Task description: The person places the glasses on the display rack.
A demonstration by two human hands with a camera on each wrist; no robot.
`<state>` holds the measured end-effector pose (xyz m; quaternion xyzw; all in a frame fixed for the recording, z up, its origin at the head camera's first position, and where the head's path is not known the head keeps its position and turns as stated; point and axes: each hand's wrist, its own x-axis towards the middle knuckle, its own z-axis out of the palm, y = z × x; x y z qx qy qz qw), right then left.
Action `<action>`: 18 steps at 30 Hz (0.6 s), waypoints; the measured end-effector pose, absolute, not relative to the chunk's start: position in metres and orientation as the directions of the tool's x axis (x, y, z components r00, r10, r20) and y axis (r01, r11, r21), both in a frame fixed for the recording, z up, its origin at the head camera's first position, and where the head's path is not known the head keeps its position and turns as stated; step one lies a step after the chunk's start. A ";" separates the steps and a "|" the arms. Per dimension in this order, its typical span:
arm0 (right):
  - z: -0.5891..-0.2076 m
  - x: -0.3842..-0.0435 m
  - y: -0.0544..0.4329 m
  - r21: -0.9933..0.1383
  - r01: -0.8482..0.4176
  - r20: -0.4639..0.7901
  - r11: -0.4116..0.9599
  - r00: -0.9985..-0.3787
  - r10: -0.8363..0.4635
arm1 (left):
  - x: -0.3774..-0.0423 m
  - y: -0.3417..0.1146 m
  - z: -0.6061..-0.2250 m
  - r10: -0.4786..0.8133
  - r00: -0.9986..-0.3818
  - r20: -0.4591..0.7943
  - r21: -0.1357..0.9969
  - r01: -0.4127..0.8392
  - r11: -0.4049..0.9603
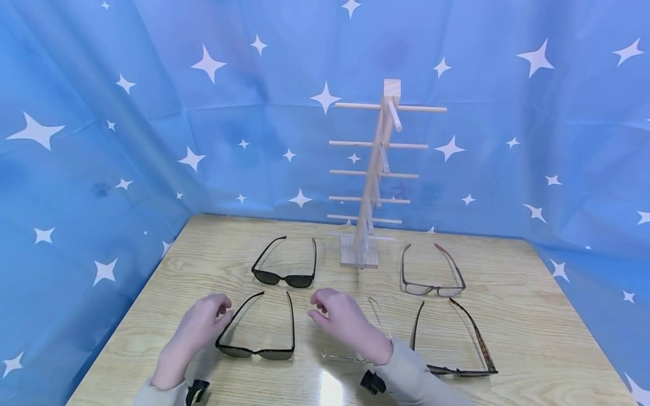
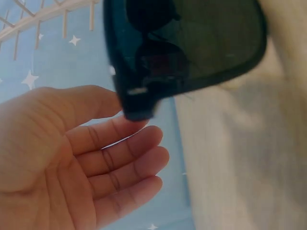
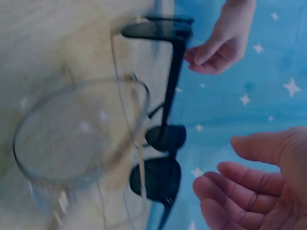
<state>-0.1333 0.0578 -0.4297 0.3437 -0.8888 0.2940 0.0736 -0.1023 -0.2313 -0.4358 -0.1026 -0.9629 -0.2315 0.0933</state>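
Note:
My left hand [image 1: 200,321], its fingers loosely bent, hovers at the left arm of the nearer black sunglasses [image 1: 276,354]. In the left wrist view a dark lens [image 2: 220,43] looms close, its corner overlapping the fingertips; whether they touch it I cannot tell. My right hand [image 1: 345,321] holds nothing and hangs over thin-rimmed clear eyeglasses [image 1: 339,357], partly covering them. Its relaxed fingers show in the right wrist view, beside a blurred round clear lens [image 3: 72,134]. Farther back lies a second pair of black sunglasses [image 1: 284,279], lenses toward me, arms unfolded.
A wooden display rack [image 1: 373,169] with several crossbars stands at the back of the wooden table [image 1: 533,316]. On the right lie brown-armed eyeglasses [image 1: 434,290] and tortoiseshell eyeglasses [image 1: 479,344], both unfolded. Blue star-printed cloth [image 1: 284,124] hangs behind.

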 end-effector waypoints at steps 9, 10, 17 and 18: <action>-0.440 -0.129 0.032 -0.484 -0.650 0.237 0.586 -0.742 -0.627 | -0.098 -0.243 -0.451 0.188 -0.958 0.218 0.514 0.276 0.812; -0.440 -0.129 0.030 -0.485 -0.644 0.225 0.591 -0.745 -0.627 | -0.098 -0.244 -0.452 0.191 -0.959 0.208 0.528 0.274 0.804; -0.440 -0.127 0.022 -0.489 -0.630 0.193 0.603 -0.752 -0.630 | -0.096 -0.248 -0.457 0.200 -0.958 0.208 0.606 0.287 0.742; -0.440 -0.127 0.021 -0.487 -0.631 0.191 0.604 -0.752 -0.631 | -0.095 -0.249 -0.457 0.201 -0.956 0.212 0.616 0.291 0.732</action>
